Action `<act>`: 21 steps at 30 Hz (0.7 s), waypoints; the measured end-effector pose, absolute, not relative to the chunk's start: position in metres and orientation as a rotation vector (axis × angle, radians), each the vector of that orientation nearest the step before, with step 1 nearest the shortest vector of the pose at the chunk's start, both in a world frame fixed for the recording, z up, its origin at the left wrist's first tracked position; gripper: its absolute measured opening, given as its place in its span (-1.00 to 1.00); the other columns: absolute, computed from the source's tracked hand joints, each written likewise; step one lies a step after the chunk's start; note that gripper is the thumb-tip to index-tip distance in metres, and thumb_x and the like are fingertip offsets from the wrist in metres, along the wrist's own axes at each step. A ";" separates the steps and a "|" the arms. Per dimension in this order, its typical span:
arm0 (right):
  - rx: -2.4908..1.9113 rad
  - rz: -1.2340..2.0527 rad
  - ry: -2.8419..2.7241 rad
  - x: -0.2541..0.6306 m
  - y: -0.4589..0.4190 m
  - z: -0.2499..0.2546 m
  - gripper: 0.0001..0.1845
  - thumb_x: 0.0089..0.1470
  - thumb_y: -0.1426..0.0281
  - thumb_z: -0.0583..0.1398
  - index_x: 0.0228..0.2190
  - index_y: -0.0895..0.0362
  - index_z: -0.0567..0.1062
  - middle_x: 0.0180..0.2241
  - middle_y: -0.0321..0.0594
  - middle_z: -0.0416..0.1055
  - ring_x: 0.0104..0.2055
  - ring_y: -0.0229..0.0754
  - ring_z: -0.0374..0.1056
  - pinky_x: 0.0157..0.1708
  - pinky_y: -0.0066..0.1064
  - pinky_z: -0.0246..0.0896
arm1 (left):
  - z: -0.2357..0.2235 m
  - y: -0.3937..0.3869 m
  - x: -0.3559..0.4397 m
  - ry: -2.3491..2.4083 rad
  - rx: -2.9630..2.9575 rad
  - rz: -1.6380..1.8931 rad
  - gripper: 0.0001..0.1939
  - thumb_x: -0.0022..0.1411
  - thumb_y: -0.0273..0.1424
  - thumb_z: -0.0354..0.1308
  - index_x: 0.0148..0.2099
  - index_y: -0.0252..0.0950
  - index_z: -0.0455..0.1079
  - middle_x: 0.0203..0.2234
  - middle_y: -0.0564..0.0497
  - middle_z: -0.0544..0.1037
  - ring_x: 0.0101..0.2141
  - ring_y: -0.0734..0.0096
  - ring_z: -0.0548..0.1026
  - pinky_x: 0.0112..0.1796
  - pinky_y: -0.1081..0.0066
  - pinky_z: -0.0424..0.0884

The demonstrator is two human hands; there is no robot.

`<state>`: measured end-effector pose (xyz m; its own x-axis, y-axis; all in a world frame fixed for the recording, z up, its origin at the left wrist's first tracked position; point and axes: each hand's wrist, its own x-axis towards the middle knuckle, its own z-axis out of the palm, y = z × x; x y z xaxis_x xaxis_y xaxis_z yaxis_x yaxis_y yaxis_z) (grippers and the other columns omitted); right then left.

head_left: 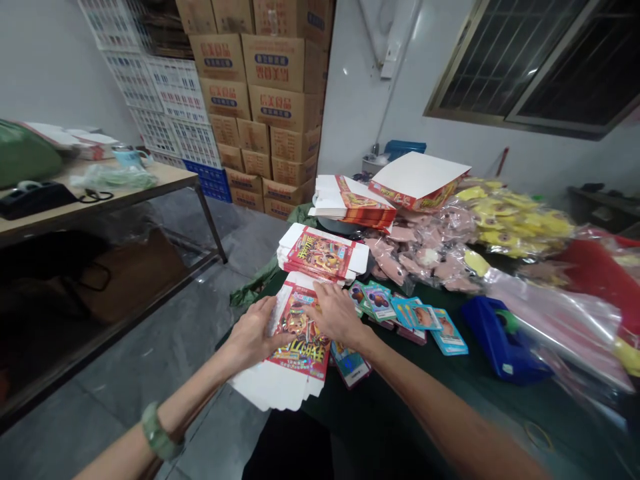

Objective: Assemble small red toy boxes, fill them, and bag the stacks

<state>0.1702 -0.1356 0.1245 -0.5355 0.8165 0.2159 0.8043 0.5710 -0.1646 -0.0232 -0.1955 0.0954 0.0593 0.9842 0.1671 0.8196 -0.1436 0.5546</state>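
Against the back wall: a tall stack of brown cardboard cartons (283, 110) printed in red and blue, with white lattice plastic crates (173, 87) piled just to its left.
High on the right: a metal-framed window (545, 60) with dark panes and bars.
Work surface: a dark green table (447, 299) right before the seated person.
Off to the left: a pale-topped second table (175, 180) on dark legs, bearing a bulging green bag (30, 157) and a black tape dispenser (37, 200).
Far-side heaps: clear-wrapped yellow pieces (525, 223) at the right, clear-wrapped pink pieces (425, 253) beside them.
Boxes in hand: a stack of flattened red-and-white printed cardboard boxes (305, 348) at the table's near left edge, white flaps toward the person; a similar red-and-white stack (323, 257) lies just beyond.
Hands: apart, the left hand (255, 331) and the right hand (339, 315) rest on opposite sides of the near stack's printed face; whether either grips an edge, I cannot tell.
Right of the cards: a blue plastic tape dispenser (500, 343).
Cards: blue and green picture cards (423, 317) lie fanned beyond the right forearm.
Left wrist: a mottled green bangle (161, 432).
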 end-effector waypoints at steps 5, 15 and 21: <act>-1.402 0.014 -2.633 0.158 -0.119 0.133 -0.40 0.07 0.00 0.03 -0.15 0.28 0.39 -0.13 0.11 0.34 -0.03 0.08 0.19 -0.07 -0.16 0.04 | 0.083 -0.197 -0.022 1.853 2.085 0.792 -0.32 0.04 -0.06 0.14 0.12 -0.34 0.18 0.05 -0.24 0.32 0.01 0.02 0.32 -0.05 0.09 0.29; -1.375 0.076 -2.671 0.137 -0.112 0.176 -0.32 -0.16 0.01 0.25 -0.13 0.25 0.35 -0.17 0.04 0.44 -0.12 0.04 0.37 -0.23 -0.28 0.21 | 0.084 -0.208 -0.020 1.933 2.277 0.985 -0.28 0.05 -0.06 0.14 0.17 -0.32 0.11 0.07 -0.27 0.32 0.13 -0.11 0.15 -0.10 -0.01 0.22; -1.327 -0.038 -2.591 0.133 -0.124 0.174 -0.58 -0.07 0.17 0.24 -0.22 0.19 0.42 -0.21 -0.05 0.43 -0.13 -0.02 0.36 -0.18 -0.28 0.20 | 0.072 -0.204 -0.027 1.997 2.295 0.987 -0.39 0.13 -0.10 0.06 0.15 -0.33 0.16 0.08 -0.28 0.33 0.11 -0.06 0.23 -0.13 0.04 0.30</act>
<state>0.1326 -0.1240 0.1743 -0.5636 0.7977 0.2146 0.8036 0.5896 -0.0810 -0.0271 -0.2035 0.0722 0.0306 0.8778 0.4780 0.9129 -0.2193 0.3444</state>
